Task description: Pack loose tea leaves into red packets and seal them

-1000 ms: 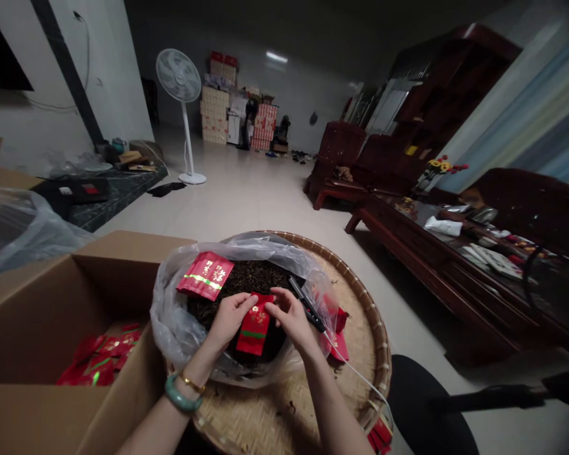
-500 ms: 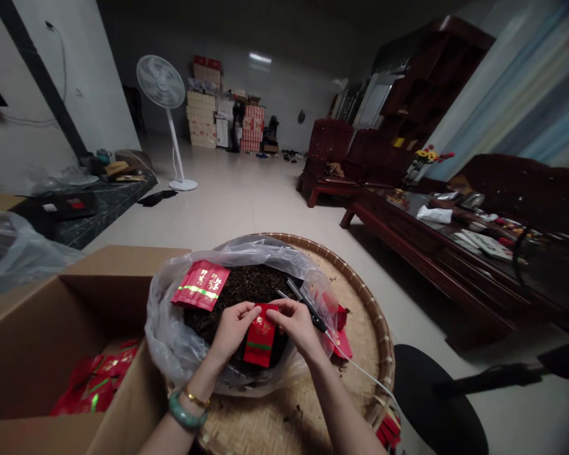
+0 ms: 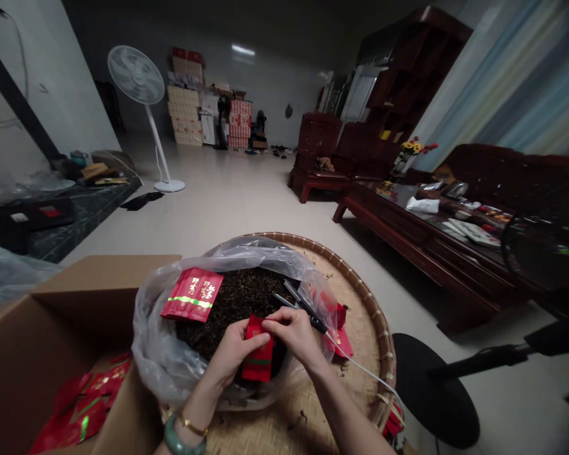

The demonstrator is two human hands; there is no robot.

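A small red tea packet (image 3: 257, 363) with a green band is held over the loose dark tea (image 3: 246, 287). My left hand (image 3: 232, 351) grips its left side, with the thumb lying across the front. My right hand (image 3: 291, 332) pinches its top right edge. The tea fills a clear plastic bag (image 3: 152, 341) with a rolled-open mouth. On the bag's left part lies a stack of flat red packets (image 3: 194, 295) with gold characters. Beside my right hand rests a black corded tool with metal jaws (image 3: 308, 308), apparently a hand sealer.
The bag stands on a round woven bamboo tray (image 3: 360, 303). At left, an open cardboard box (image 3: 23, 354) holds several red packets (image 3: 83, 404). More red packets (image 3: 341, 341) lie right of the bag. A black round stand base (image 3: 436, 385) is on the floor at right.
My left thumb has shifted down over the packet's front, and my right fingers pinch its top right edge. The packet sits slightly lower and tilted. The head view has turned a little right.
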